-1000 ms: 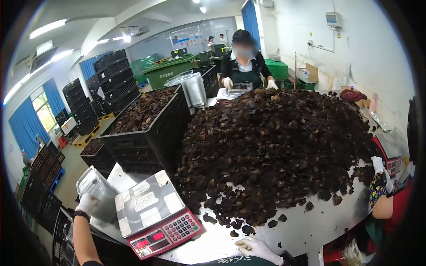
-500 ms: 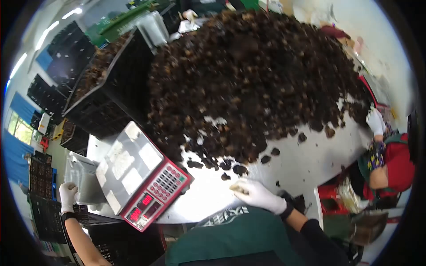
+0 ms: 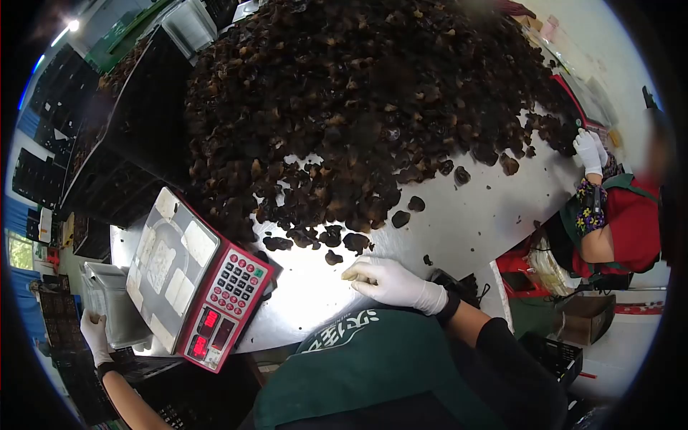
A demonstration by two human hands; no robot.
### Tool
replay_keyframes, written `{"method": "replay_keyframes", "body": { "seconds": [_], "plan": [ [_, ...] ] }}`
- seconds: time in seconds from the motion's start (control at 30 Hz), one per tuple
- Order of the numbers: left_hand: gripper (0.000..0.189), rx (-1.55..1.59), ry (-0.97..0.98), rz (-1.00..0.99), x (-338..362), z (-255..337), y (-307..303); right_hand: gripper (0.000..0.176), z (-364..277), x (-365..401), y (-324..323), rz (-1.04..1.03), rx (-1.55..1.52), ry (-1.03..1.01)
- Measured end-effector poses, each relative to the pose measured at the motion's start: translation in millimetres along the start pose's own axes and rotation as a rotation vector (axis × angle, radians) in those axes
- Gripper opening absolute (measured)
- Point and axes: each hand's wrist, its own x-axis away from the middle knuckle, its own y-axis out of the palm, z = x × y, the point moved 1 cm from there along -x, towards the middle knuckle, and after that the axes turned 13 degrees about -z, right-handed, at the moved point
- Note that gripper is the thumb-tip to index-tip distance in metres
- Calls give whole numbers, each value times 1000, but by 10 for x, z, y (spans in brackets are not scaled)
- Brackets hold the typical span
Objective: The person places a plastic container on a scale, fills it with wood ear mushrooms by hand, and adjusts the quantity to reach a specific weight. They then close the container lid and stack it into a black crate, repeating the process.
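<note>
My left hand (image 3: 95, 337), white-gloved, is closed on the near left edge of a stack of clear plastic trays (image 3: 118, 304), left of the scale. My right hand (image 3: 396, 284), also gloved, hovers over the bare front of the metal table (image 3: 301, 283). Its fingers are curled together, and nothing shows in them. Beyond it spreads a large heap of dark, crinkled pieces (image 3: 344, 107), with a few loose ones at its near edge. Between my hands stands a red scale (image 3: 228, 287) with a bare metal plate (image 3: 172, 265) and lit red digits.
Black crates (image 3: 118, 150) with brown pieces stand at the left. More clear trays (image 3: 188, 27) are at the back left. At the right, a co-worker in red (image 3: 634, 226) has gloved hands (image 3: 590, 150) by the heap's edge. An open cardboard box (image 3: 585, 319) sits below.
The view has shifted, so the heap and scale appear farther left and higher. My left hand has come onto the tray edge. Both of the co-worker's gloved hands now show together.
</note>
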Motion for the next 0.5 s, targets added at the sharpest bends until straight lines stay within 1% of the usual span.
{"method": "replay_keyframes", "body": {
  "seconds": [0.1, 0.2, 0.3, 0.4, 0.5],
  "plan": [
    [33, 42, -59, -22, -9, -25, -6, 21, -8, -16, -19, -17, 31, 9],
    [35, 89, -41, -17, -1, -36, -35, 21, 27, -23, -6, 11, 53, -57],
    [37, 168, -19, -22, -1, -52, -18, 20, -13, -37, -38, 2, -1, 11],
    [35, 242, -50, -66, 36, 25, -30, 20, -23, -34, -51, -20, 11, 47],
    [33, 367, -89, -166, 43, -134, 16, 20, -37, -35, -51, 3, 44, 9]
  ]
}}
